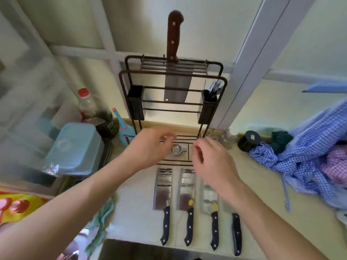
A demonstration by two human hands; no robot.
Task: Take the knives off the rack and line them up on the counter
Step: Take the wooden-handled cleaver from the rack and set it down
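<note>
The counter (253,184) is a pale yellowish slab, and the dark wire rack (172,87) standing at its back edge is the landmark for the rest. To the right of the rack a heap of blue checked cloth (309,147) spills over the counter. To the left of the rack sits a pale blue lidded box (75,149), with a clear bottle with a red cap (85,104) behind it. One cleaver with a brown handle (173,59) is in the top of the rack, blade down through the upper bars and handle pointing up. In front of the rack four knives with black handles lie side by side on the counter, blades toward the rack and handles toward the person: the first cleaver (162,196) on the left, the second cleaver (185,197) next to it, the third cleaver (211,207), and a fourth knife (235,231) on the right, its blade hidden under the right forearm. Both hands hover over the rack's base, above the blade tips. The left hand (150,147) has loosely curled fingers, holding nothing. The right hand (212,156) has its fingers bent and close together; whether they pinch anything I cannot tell. A small black jar (248,140) stands just right of the rack's base.
</note>
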